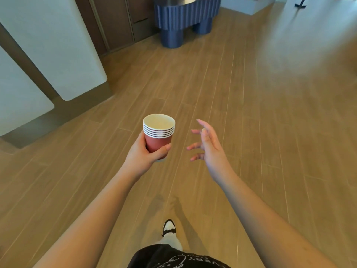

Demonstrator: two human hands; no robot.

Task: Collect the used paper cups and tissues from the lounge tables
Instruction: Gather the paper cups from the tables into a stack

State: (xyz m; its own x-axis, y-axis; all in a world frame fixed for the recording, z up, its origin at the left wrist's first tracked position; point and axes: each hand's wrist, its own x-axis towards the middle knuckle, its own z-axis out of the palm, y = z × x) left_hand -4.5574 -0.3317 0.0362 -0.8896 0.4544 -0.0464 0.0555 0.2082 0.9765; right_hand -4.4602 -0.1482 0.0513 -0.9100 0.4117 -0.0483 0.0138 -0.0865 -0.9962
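- Red paper cups (158,134), nested into one stack with several white rims showing at the top, so probably feather-light but easy to crush if squeezed hard.
- Waxy paper walls looked a bit slick to me; best hold is around the lower red body, below the rims, where the nested layers make it stiffer.
- That's pretty much where the left hand (142,154) had it: fingers curled round the far side, thumb across the near side, stack upright with the mouth up.
- Right hand (209,145) sat just beside the cups on their right, not touching, fingers spread loose and holding nothing.
- Cups were up in the air over the wood floor (251,117), well short of the blue table (183,18) farther ahead.
- No tissues showed anywhere, and I couldn't tell whether anything sat on that table.
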